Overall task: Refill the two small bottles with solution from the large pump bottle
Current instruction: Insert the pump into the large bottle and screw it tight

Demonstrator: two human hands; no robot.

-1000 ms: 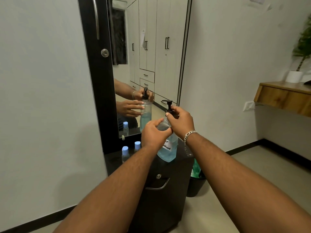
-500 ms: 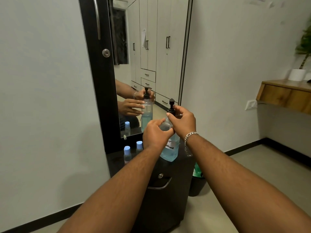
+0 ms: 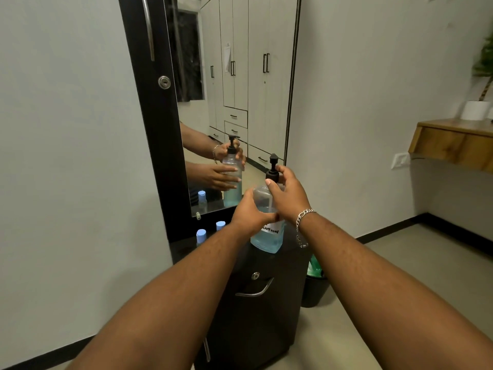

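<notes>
While the large pump bottle (image 3: 267, 233) stands on the black cabinet top (image 3: 293, 252) in front of the mirror (image 3: 240, 89), I judge the task barely begun: nothing I can see says any solution has left it. It holds blue liquid to roughly half its height, clear plastic above. My left hand (image 3: 249, 213) wraps the bottle's body from the left side, and my right hand (image 3: 288, 194) is closed around the black pump collar (image 3: 272, 176) at the neck, thumb in front, so both hands are clamped on the one bottle, close together. I take this for unscrewing or steadying the pump head, though I cannot tell whether the collar is loose yet.

The two small bottles (image 3: 210, 232) wait near the bottle, to its left at the back of the cabinet top, just below the mirror's lower edge. Both wear their light blue caps, so opening them, filling each and closing up all remain.

A white label (image 3: 272, 227) on the big bottle carries handwritten dark letters; past my left hand I can read "UTION", likely the end of "solution". I see no brand name anywhere. A silver bracelet (image 3: 304, 217) hangs on my right wrist.
</notes>
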